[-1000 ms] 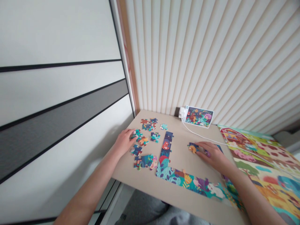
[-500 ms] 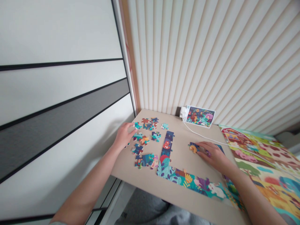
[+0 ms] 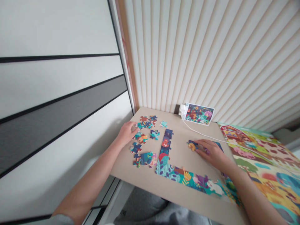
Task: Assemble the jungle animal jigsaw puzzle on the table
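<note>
Both left hand (image 3: 126,133) and right hand (image 3: 211,153) touch jigsaw pieces (image 3: 192,146).

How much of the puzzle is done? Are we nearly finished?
Not nearly, I think. Done: a long L-shaped strip of joined pieces. In hand: the right hand is on a piece with orange on it, and the left hand is at the loose pieces. Left: those loose pieces still need joining on.
</note>
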`<control>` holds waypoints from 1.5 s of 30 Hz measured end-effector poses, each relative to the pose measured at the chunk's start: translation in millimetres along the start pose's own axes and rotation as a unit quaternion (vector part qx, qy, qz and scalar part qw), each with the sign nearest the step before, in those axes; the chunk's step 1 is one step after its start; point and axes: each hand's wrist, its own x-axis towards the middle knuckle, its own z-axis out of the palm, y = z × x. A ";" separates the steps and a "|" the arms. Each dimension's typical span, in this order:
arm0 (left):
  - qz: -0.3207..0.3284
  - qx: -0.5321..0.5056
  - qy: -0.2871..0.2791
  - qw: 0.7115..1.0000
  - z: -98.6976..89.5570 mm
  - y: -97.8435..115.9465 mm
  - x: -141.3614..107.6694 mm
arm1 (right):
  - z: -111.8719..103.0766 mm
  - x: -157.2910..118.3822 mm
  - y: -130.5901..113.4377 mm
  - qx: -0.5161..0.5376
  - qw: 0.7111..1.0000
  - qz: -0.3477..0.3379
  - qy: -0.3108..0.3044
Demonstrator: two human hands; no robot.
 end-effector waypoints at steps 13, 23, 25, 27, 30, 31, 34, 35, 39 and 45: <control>0.135 -0.022 -0.136 0.981 -28.3 16.6 -23.5 | 3.5 0.3 1.8 0.006 1.000 0.008 0.005; 0.136 -0.017 -0.152 0.979 -26.1 17.5 -24.6 | 3.4 1.2 1.0 0.009 1.000 0.013 -0.006; 0.135 -0.009 -0.143 0.980 -25.0 18.8 -25.1 | 3.2 1.0 0.4 0.009 1.000 0.015 -0.009; 0.128 0.001 -0.136 0.982 -23.2 21.4 -25.3 | 3.2 0.7 0.1 0.009 1.000 0.015 -0.008; 0.109 0.010 -0.120 0.987 -18.8 30.4 -23.9 | 3.6 0.2 0.6 0.006 1.000 0.016 -0.012; 0.105 0.011 -0.115 0.988 -16.8 35.2 -22.7 | 3.7 0.0 1.0 0.004 1.000 0.017 -0.014; 0.122 0.013 -0.119 0.985 -9.0 54.1 -16.7 | 4.2 -0.1 2.2 0.002 1.000 0.016 -0.020; 0.134 0.014 -0.128 0.983 -5.9 61.2 -14.4 | 4.2 0.0 2.4 0.002 1.000 0.014 -0.020; 0.160 0.028 -0.162 0.973 5.3 85.8 -7.8 | 4.3 0.1 2.7 0.004 1.000 0.008 -0.009; 0.169 0.028 -0.161 0.972 3.5 91.1 -13.0 | 5.6 -0.9 4.0 -0.001 1.000 0.005 0.000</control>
